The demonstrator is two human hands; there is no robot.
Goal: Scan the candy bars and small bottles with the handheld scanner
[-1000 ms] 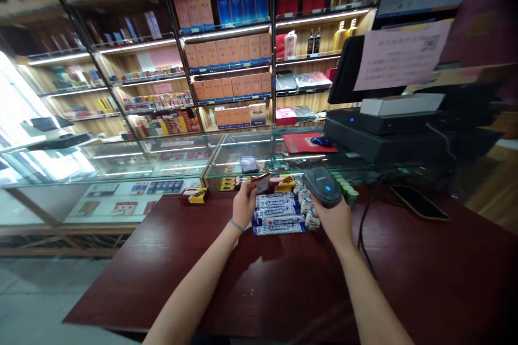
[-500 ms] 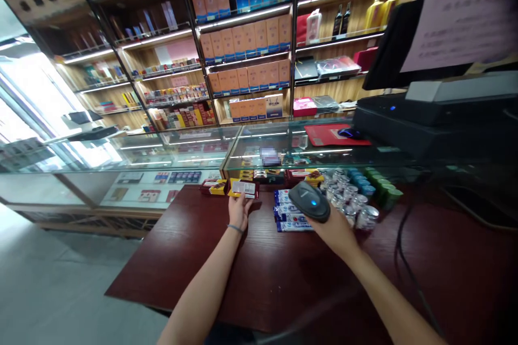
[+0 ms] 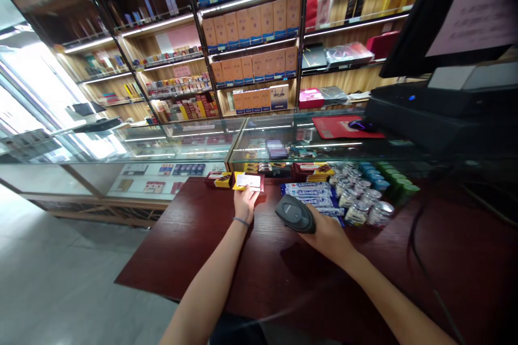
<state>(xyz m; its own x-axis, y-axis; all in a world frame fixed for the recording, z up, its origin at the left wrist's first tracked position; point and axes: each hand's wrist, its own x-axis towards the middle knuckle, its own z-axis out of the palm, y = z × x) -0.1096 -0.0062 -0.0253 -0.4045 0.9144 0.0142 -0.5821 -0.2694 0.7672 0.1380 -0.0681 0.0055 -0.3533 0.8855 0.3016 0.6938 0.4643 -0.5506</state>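
My left hand (image 3: 244, 202) grips a small red and yellow packet (image 3: 247, 181) with a white label, held low over the dark red counter (image 3: 226, 259) beside other red and yellow packets (image 3: 218, 179). My right hand (image 3: 327, 235) is wrapped round a black handheld barcode scanner (image 3: 295, 213), its head turned toward the left hand. Just behind the scanner lie blue and white wrapped bars (image 3: 311, 193) and several small clear jars with silver lids (image 3: 362, 206).
A glass display case (image 3: 283, 143) runs along the counter's far edge, with a red mouse mat and mouse (image 3: 360, 125) on top. A black till and monitor (image 3: 437, 91) stand at the right, with cables (image 3: 421, 248) trailing across the counter. Shelves of boxes and bottles (image 3: 251, 38) fill the back wall.
My left hand carried the packet leftward away from the blue bars and down toward the other packets. The scanner dropped lower and swung left. The camera view shifted left.
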